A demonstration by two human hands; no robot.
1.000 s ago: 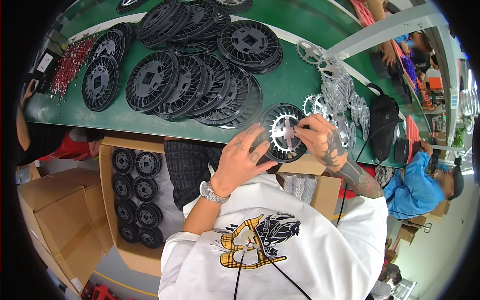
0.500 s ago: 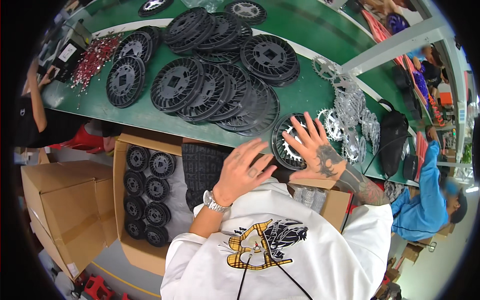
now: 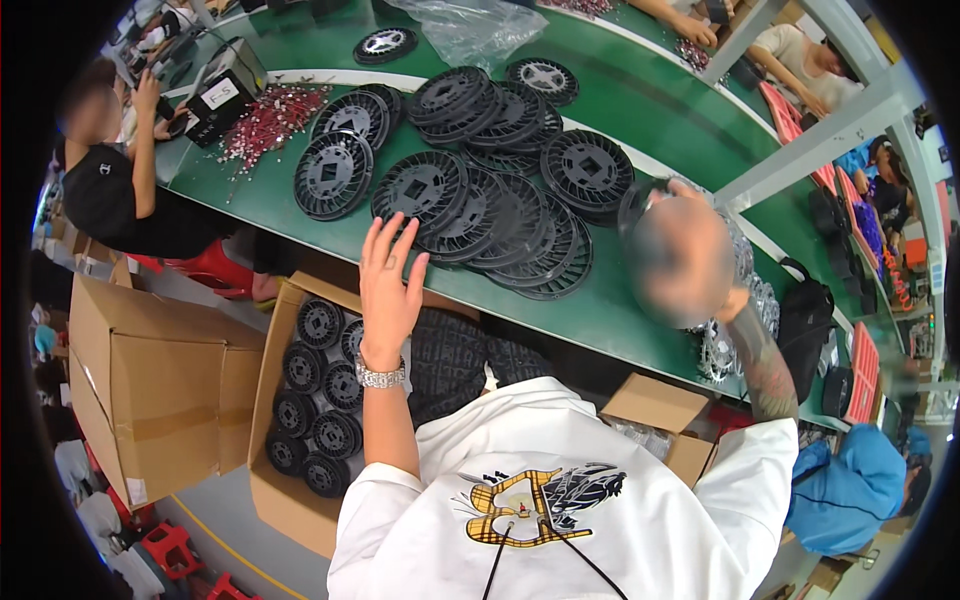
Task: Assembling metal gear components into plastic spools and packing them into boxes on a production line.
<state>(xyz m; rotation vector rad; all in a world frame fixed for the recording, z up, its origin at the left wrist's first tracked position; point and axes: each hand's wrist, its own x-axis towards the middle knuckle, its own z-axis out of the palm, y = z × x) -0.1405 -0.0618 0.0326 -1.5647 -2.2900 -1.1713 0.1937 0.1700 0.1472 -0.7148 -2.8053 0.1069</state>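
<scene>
My left hand (image 3: 391,290) is open, fingers stretched out. Its fingertips reach the near edge of a black slotted disc (image 3: 420,188) with a square centre hole, the leftmost in an overlapping row on the green table; whether they touch it I cannot tell. My right hand (image 3: 690,260) is at the table's right side, badly blurred. It grips a round black disc (image 3: 632,215), whose dark rim shows at the hand's left; the rest is hidden. Close beyond that hand lies a pile of silver toothed rings (image 3: 718,352). Another black disc (image 3: 588,170) rests left of it.
More black discs (image 3: 334,175) and a heap of small red parts (image 3: 268,122) occupy the table's left. An open carton (image 3: 262,470) holds stacked black wheels. A grey metal post (image 3: 800,150) and a black bag (image 3: 803,315) stand at right. Co-workers sit nearby.
My view has shifted left. My left hand has moved left to the row of discs. My right hand has moved away from me, and the disc under it has left the table's front edge.
</scene>
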